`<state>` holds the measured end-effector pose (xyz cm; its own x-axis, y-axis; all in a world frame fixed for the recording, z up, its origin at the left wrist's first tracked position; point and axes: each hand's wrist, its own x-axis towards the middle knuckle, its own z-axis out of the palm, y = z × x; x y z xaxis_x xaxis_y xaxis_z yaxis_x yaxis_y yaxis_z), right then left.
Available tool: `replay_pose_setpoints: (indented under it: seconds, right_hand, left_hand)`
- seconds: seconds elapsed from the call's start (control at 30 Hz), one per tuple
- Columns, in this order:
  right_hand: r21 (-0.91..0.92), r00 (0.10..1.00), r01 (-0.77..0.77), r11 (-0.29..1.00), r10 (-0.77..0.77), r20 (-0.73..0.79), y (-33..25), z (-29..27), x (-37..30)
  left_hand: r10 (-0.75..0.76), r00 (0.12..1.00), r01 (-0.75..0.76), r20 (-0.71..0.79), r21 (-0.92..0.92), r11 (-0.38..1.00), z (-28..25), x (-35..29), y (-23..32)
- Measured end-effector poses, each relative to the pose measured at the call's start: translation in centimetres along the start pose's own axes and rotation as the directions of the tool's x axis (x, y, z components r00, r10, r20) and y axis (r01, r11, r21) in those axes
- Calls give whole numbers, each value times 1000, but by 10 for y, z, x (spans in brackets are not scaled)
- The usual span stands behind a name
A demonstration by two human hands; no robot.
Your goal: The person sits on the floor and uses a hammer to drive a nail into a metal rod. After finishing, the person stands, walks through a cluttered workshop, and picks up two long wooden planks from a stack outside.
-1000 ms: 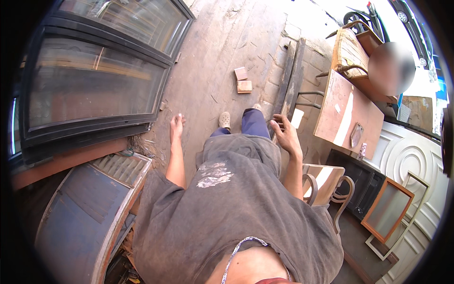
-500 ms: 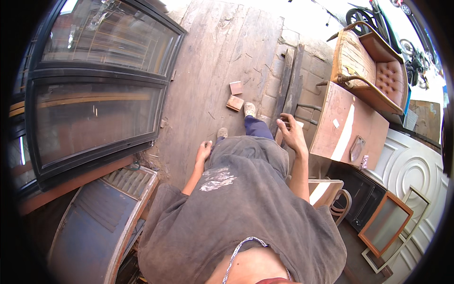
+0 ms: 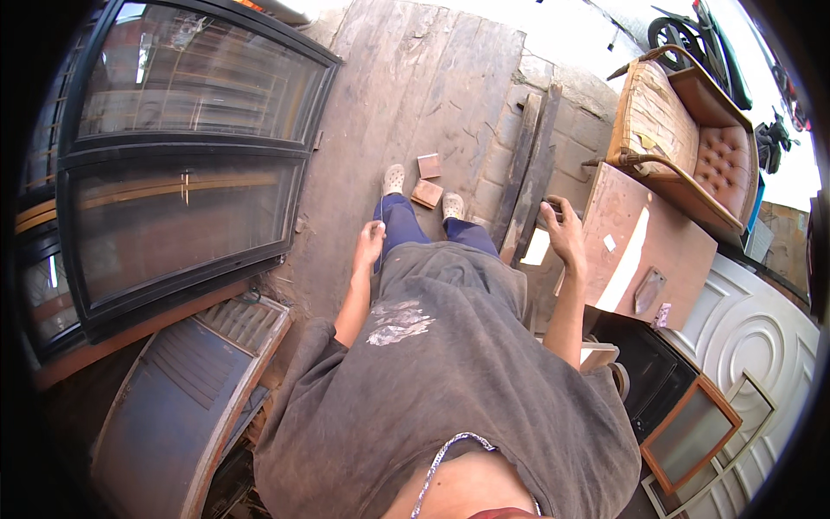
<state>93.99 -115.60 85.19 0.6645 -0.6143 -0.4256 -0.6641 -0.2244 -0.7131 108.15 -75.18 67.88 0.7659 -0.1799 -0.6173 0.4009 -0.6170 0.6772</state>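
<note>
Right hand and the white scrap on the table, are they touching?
Apart. The head view shows the right hand to the left of the white scrap, with bare table visible between them.

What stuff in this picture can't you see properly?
All in the head view:
Left hand: its curled fingers hide whether it holds anything small.
Chair: mostly hidden by the right arm and shirt.
Motorcycle: partly hidden behind the padded seat.
Blue-grey panel: cut off by the lower edge.
Behind the black-framed window: reflections blur it.
</note>
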Motion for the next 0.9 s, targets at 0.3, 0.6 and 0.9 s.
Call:
replay_pose_setpoints:
  seconds: [0.3,0.6,0.9]
  right_hand:
    - [38,994,-110,993,109,15,24,21,-13]
    - [83,983,-161,984,167,-80,2,41,19]
    - [-22,985,-172,985,171,-39,-120,80,106]
  left_hand:
    - [-70,997,61,27,239,969,2,9,-5]
    - [52,988,-72,146,138,988,-4,76,97]
    - [-69,992,64,105,48,997,-74,169,96]
